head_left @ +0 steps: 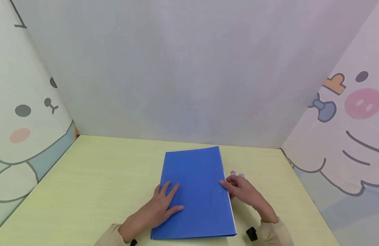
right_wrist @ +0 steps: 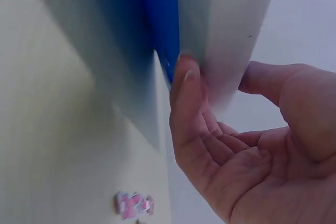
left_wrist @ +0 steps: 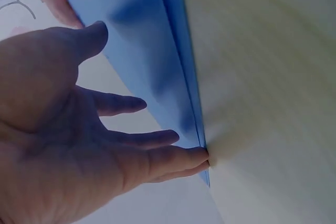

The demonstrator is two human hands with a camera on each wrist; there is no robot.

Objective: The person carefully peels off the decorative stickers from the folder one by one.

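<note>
A blue folder lies on the table with its front cover up. My left hand rests on its left side, fingers spread over the cover. In the left wrist view, the lower fingertips reach the folder's spine-side edge. At the opposite edge, my right hand pinches the folder, its thumb on top and fingers underneath. The right wrist view shows a pale sheet-like layer between thumb and index finger, with a blue layer beside it. What lies inside the folder is mostly hidden.
Two small pink-purple pieces lie on the pale yellow table just beyond my right hand. A grey-white backdrop rises behind the table. Cartoon-printed panels stand at both sides.
</note>
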